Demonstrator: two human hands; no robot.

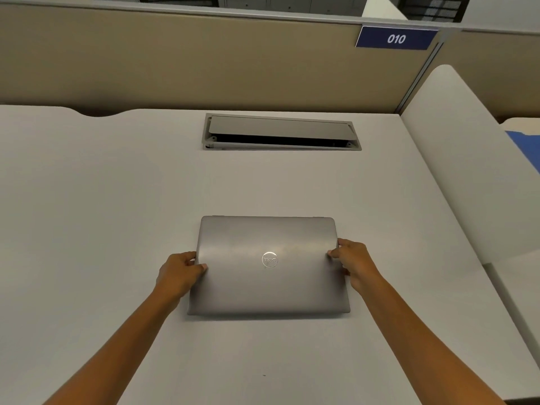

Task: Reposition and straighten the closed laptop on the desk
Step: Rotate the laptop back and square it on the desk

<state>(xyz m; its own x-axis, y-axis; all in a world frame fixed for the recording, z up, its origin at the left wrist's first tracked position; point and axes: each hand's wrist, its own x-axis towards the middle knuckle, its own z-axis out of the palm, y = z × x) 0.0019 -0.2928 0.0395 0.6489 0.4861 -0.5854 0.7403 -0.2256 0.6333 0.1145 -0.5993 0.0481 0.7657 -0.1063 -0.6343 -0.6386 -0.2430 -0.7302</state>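
1. Single head view, worn high above the desk, looking forward and down.
2. Faces the partition at the desk's far edge.
3. Wide-angle: straight edges bow.
4. Both forearms enter from the bottom edge, close to the lens.

closed grey laptop lies flat, square on the desk.

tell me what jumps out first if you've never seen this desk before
A closed grey laptop lies near the middle of the pale desk, with the left hand and right hand gripping its two side edges. Beyond it, a cable hatch set in the desk stands part open. A blue sign reading 010 sits on the beige partition, top right.
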